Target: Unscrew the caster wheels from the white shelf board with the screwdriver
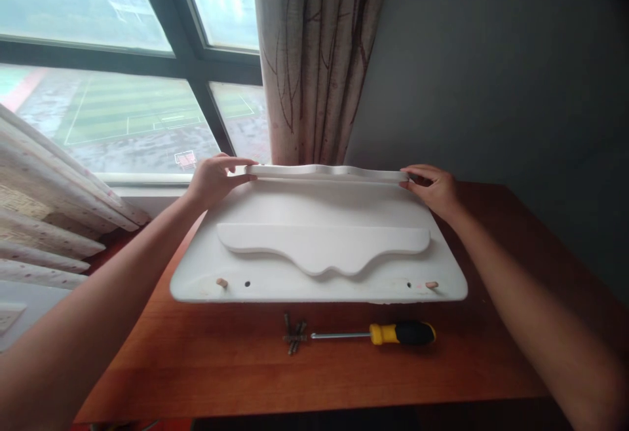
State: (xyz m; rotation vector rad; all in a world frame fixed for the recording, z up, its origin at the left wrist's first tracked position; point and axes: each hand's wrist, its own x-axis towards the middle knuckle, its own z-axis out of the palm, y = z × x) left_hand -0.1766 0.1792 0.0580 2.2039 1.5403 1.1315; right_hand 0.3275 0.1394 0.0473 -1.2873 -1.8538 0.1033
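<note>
A white wavy-edged panel (327, 173) stands on edge along the far side of a white board (304, 202). My left hand (216, 179) pinches its left end between thumb and fingers. At the right end, my right hand (432, 185) grips it the same way. Nearer to me, a second white panel (324, 244) with a scalloped edge lies flat on the board. Two wooden dowels, a left dowel (222, 283) and a right dowel (432, 285), stick up near the board's front edge, each beside a dark hole.
The board rests on a reddish-brown wooden table (236, 378). In front of it lie several screws (295, 336) and a yellow-and-black screwdriver (403, 333). A curtain (319, 57) and a window (132, 103) are behind, with a grey wall (491, 77) to the right.
</note>
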